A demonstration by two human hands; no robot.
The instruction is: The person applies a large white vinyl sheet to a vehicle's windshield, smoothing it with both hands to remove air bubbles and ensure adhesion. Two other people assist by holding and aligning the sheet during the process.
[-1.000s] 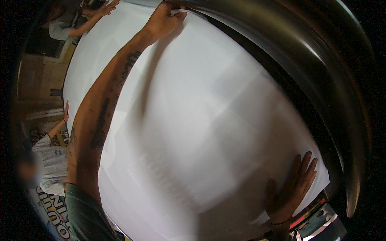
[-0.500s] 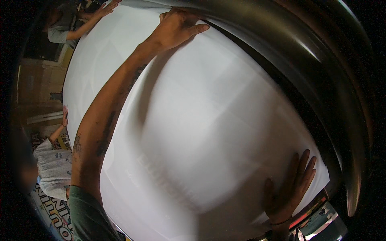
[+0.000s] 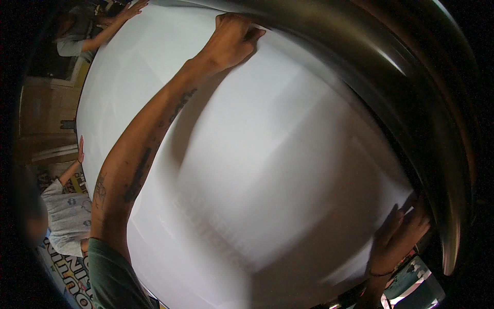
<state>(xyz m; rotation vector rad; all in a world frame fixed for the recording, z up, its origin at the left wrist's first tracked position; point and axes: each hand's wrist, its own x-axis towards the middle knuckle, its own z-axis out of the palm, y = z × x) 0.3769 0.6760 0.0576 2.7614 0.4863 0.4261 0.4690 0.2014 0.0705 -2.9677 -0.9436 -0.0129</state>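
A large white sheet (image 3: 231, 134) fills the middle of the view, its far edge running alongside a long, dark, glossy roller-like cylinder (image 3: 370, 46). My left hand (image 3: 234, 41) reaches across to that far edge. Its fingers are folded closed there, with the thumb pressed against the sheet. At the lower right, my right hand (image 3: 399, 232) closes around the sheet's right corner. The sheet creases toward these fingers, which are partly in shadow. Faint printing shows on the lower middle of the white surface.
At the top left a person (image 3: 74, 41) rests a hand (image 3: 135, 9) on the sheet's border. Another person in a grey patterned shirt (image 3: 64, 219) holds a hand (image 3: 81, 149) against its left edge. Boards with bold lettering (image 3: 64, 268) stand at the lower left.
My right hand has moved right from lying flat on the sheet to closing on its corner, and the sheet creases there. My left thumb has folded in against the edge.
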